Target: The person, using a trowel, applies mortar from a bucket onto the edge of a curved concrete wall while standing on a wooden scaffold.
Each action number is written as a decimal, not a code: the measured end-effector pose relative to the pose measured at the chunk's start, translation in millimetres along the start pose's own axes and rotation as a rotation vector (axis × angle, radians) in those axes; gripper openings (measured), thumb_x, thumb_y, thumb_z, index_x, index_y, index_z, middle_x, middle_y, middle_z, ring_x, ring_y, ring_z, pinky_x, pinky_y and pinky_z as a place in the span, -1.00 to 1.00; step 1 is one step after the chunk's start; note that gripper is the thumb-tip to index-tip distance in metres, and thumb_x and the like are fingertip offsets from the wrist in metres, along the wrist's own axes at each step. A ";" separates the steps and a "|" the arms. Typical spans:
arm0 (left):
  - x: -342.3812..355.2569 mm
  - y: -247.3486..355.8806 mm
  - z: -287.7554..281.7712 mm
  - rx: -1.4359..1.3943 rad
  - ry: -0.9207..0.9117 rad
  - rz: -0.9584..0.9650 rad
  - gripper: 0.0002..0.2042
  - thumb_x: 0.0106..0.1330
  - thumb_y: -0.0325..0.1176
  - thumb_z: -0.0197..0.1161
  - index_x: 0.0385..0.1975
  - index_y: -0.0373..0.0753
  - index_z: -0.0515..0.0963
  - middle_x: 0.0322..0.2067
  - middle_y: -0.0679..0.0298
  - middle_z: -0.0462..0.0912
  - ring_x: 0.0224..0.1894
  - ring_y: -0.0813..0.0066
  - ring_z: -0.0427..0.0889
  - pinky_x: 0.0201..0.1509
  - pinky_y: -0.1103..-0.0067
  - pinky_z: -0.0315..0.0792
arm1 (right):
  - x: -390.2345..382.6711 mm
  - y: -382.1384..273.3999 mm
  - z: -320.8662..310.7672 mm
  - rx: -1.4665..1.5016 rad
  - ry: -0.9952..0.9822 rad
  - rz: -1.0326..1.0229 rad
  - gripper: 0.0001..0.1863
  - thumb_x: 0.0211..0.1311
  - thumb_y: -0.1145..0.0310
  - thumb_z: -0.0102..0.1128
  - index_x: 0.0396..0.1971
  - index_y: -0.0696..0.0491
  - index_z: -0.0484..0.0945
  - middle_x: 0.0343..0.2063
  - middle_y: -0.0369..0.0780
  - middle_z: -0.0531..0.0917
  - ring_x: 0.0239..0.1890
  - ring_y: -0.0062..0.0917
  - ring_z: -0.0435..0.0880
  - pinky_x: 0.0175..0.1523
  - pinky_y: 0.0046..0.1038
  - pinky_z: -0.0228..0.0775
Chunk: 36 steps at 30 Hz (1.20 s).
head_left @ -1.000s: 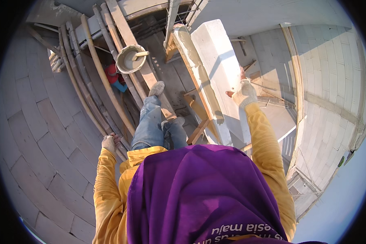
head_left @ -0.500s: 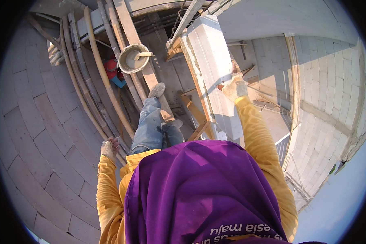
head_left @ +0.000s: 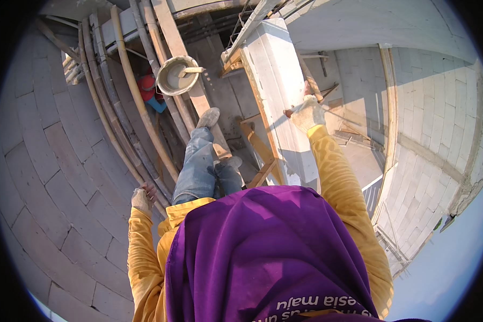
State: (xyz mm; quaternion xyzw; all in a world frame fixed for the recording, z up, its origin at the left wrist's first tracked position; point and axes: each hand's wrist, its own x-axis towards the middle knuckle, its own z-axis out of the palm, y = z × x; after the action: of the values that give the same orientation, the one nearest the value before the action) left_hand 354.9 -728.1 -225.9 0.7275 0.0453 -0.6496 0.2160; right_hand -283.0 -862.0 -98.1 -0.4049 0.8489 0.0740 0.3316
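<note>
My right hand [head_left: 308, 115], in a pale knitted glove with bare fingertips, grips the right edge of a long white block [head_left: 265, 64], thumb over its face. The block lies along a wooden form [head_left: 252, 94], covering most of the mortar there. My left hand [head_left: 144, 197], similarly gloved, has its fingers curled at a bamboo pole [head_left: 112, 139] on the left. A bucket of grey mortar [head_left: 177, 80] with a trowel [head_left: 191, 71] across it sits on a plank [head_left: 166, 27]; my left foot [head_left: 208, 118] is on that plank below the bucket.
Another person in red [head_left: 146, 83] and blue is below the poles. Block walls [head_left: 53, 177] curve at both sides. A slanted post [head_left: 247, 27] with steel rods stands at the block's far end. Timber braces [head_left: 260, 172] and a lower floor [head_left: 220, 91] show through the gap.
The white block has moved left over the mortar strip, with my right hand moving along with it. The view has shifted slightly; my left hand stays by the poles.
</note>
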 end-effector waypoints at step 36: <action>9.9 -8.4 35.2 0.053 -0.051 -0.029 -0.68 0.48 -0.04 -0.08 -0.07 -0.05 0.55 0.02 0.20 0.62 -0.01 0.28 0.60 0.02 0.33 0.45 | 12.2 10.3 13.8 -0.017 -0.019 -0.020 0.24 -0.03 0.17 0.51 0.49 -0.05 -0.27 0.23 0.04 0.44 0.26 -0.14 0.47 0.32 -0.27 0.28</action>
State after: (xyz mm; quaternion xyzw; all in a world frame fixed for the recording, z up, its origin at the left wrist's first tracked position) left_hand 321.0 -735.8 -239.7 0.7156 0.0328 -0.6719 0.1882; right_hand -289.2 -857.5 -117.9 -0.4156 0.8409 0.0817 0.3368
